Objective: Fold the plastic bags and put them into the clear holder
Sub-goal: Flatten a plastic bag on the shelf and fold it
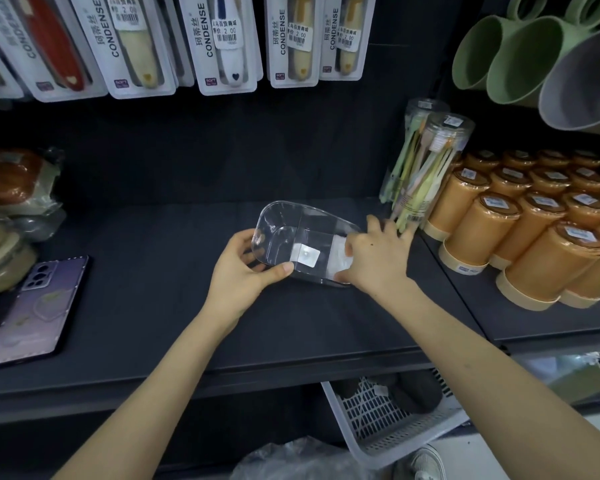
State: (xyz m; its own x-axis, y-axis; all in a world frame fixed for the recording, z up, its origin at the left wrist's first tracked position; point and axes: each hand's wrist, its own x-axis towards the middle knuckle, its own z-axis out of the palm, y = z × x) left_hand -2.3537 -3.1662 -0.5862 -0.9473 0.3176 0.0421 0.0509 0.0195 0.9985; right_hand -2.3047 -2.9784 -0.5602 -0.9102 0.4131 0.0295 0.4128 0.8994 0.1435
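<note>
Nearest, a loose plastic bag lies below the shelf. On the shelf, the grip of the left hand is closed around one end of the clear holder. The right hand pinches a folded bag inside the other end.

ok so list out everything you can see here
shelf: one, black, under it all
clear holder: one, transparent, mid shelf
folded bag: one, white, holder's right end
phone: one, purple, shelf left
toothbrush tubes: two, clear, right of holder
canisters: many, orange, far right
cups: several, green, hanging top right
CONDENSE packs: a row, white cards, hanging on top
basket: one, white, below shelf
loose plastic: a heap, clear, bottom edge
left hand: grips holder's left end
right hand: holds folded bag at holder
</note>
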